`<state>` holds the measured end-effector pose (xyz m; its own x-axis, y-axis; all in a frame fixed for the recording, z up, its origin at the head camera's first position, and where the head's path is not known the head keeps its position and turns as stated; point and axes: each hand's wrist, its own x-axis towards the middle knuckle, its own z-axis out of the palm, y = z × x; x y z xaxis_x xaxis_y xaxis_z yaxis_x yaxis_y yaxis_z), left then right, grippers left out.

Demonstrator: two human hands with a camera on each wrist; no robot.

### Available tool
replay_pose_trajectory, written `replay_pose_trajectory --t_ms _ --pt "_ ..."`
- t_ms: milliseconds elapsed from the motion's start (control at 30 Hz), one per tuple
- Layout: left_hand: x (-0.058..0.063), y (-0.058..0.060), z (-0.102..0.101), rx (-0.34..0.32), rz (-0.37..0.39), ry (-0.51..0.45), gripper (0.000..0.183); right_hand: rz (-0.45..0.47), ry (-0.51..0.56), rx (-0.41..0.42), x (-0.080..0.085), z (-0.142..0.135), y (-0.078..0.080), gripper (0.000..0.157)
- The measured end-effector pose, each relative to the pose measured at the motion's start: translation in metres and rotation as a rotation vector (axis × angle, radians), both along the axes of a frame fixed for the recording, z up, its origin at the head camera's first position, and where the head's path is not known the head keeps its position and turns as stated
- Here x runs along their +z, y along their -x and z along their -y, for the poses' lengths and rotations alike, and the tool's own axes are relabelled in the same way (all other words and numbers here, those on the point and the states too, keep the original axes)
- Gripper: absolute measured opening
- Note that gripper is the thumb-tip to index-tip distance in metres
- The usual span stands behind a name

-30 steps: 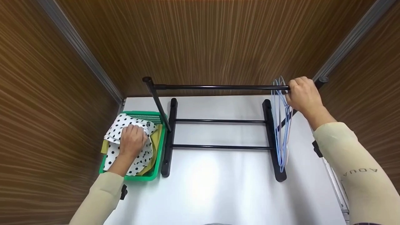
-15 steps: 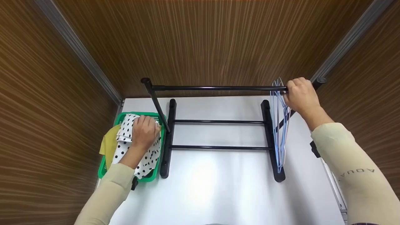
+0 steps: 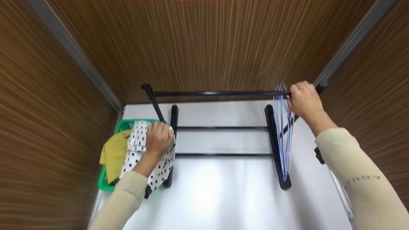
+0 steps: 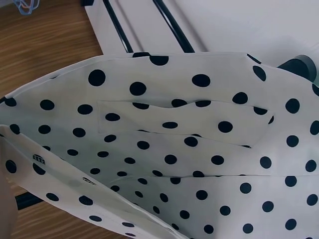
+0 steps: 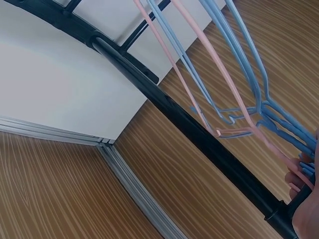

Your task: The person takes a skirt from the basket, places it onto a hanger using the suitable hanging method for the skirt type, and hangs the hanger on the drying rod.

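Head view. At left, left hand [image 3: 158,139] with fingers curled on polka-dot cloth [image 3: 132,163], over the right part of green basket [image 3: 102,182] and reaching across left foot [image 3: 174,115] of black rack [image 3: 223,128]. Contact between polka-dot cloth and basket: cannot tell. In basket, farther left, yellow cloth [image 3: 115,155]. At far right, right hand [image 3: 305,99] wrapped round right end of upper bar [image 3: 211,93].
Possible fault: yellow cloth dragged out, caused by friction against polka-dot cloth. Possible fault: snagging on left upright [image 3: 156,107], caused by too low a path.

Left wrist view. Polka-dot cloth spread across most of frame. Fingertips hidden. Possible fault: slipping or unfolding, caused by a hold at one spot only.

Right wrist view. Blue hangers [image 5: 242,62] and pink hanger [image 5: 217,62] converging close to right fingers; gripped or merely touched: cannot tell. Possible fault: rack shifting or hangers tangling, caused by uneven pull at right end.
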<state>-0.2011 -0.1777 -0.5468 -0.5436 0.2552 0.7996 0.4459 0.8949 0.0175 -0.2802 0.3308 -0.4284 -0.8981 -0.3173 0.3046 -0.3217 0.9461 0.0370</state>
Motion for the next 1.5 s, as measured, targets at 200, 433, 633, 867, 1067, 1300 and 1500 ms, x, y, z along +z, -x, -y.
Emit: replay_pose_trajectory --t_ms 200,433,633,867,1067,1300,1500 --pt "0.004 -0.003 -0.005 -0.005 0.027 -0.013 0.024 0.054 -0.013 -0.021 -0.008 0.003 -0.007 0.024" --pt "0.015 0.014 -0.028 -0.034 0.002 -0.006 0.023 0.021 -0.026 -0.019 0.000 -0.005 0.002 0.024" --pt "0.026 0.030 -0.044 -0.068 -0.040 0.009 0.020 -0.046 -0.022 0.019 0.000 -0.007 0.006 0.024" --pt "0.041 0.039 -0.068 -0.058 -0.067 0.038 0.022 0.017 -0.050 -0.013 0.001 -0.010 0.001 0.025" --pt "0.064 0.049 -0.093 -0.081 -0.055 0.015 0.022 0.039 -0.056 -0.039 0.008 -0.012 0.002 0.026" --pt "0.071 0.046 -0.102 -0.151 0.075 0.091 0.018 0.079 -0.061 -0.060 0.010 -0.007 -0.001 0.028" --pt "0.056 0.043 -0.078 -0.149 0.114 0.116 0.017 0.033 -0.061 -0.041 0.012 -0.007 -0.002 0.026"
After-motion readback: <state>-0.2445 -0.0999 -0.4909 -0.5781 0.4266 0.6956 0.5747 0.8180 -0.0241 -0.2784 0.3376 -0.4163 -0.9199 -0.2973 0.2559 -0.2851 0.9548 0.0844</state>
